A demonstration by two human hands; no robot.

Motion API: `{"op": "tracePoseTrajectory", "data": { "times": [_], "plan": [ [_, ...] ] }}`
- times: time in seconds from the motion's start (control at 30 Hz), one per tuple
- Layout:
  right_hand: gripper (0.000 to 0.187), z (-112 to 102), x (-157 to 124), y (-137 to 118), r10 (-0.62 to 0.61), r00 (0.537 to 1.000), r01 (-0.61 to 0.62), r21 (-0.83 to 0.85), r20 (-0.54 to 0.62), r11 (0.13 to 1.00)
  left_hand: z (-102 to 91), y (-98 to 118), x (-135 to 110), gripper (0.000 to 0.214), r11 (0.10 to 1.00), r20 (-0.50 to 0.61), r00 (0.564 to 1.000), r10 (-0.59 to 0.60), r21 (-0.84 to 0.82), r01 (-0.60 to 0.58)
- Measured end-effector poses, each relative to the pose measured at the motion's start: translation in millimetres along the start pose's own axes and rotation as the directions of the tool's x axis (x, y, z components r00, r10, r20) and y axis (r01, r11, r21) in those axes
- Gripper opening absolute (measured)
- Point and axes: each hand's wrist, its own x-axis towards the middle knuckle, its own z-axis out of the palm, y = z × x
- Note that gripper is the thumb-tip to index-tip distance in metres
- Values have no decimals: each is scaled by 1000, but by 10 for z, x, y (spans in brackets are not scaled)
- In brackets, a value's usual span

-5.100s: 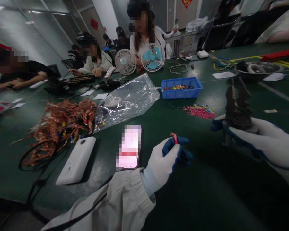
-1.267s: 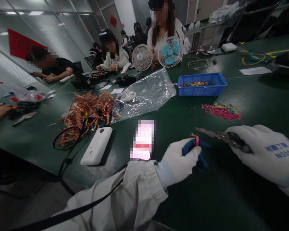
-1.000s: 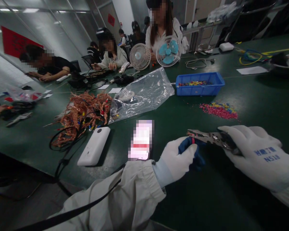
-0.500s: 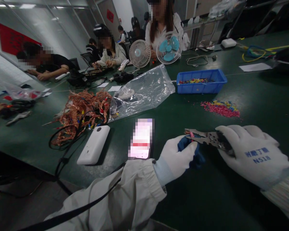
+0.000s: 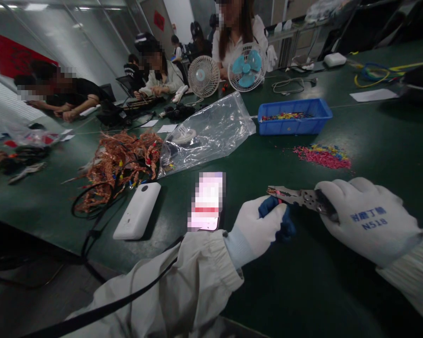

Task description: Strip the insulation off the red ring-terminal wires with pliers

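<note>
My left hand [image 5: 255, 227], in a white glove with blue-coated fingers, is closed on a short pink-red wire [image 5: 279, 199]. Its fingertips pinch the wire near the end, where a little copper colour shows. My right hand [image 5: 368, 220], gloved alike, grips wire strippers [image 5: 306, 199]. Their metal jaws point left and lie across the wire just above my left fingertips. How far the jaws are closed on it is hard to make out. The handles are mostly hidden in my right palm.
Beyond my hands lie pink, yellow and blue insulation scraps [image 5: 324, 157] and a blue bin [image 5: 296, 123] holding coloured bits. Leftward are a phone [image 5: 206, 202], white power bank [image 5: 138, 211], clear plastic bag [image 5: 215, 129] and bare copper wire heap [image 5: 123, 155]. People sit across the green table.
Both hands have shifted slightly, my right hand and the strippers a little to the left. The strippers' jaws are still at the wire in my left hand.
</note>
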Motion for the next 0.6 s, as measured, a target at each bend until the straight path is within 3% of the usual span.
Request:
{"op": "tracePoseTrajectory", "data": {
  "times": [0.27,0.47,0.6],
  "plan": [
    [26,-9,36,17,-16,1000,16,-2,-4,1000,10,81,-22,26,998,-7,1000,0,68,0],
    [45,103,-57,141,-37,989,56,130,-145,990,1,158,-58,25,991,24,1000,19,133,-22],
    [54,154,-102,145,-31,986,53,130,-164,990,-18,120,-52,31,989,63,997,51,134,-59]
  ]
}}
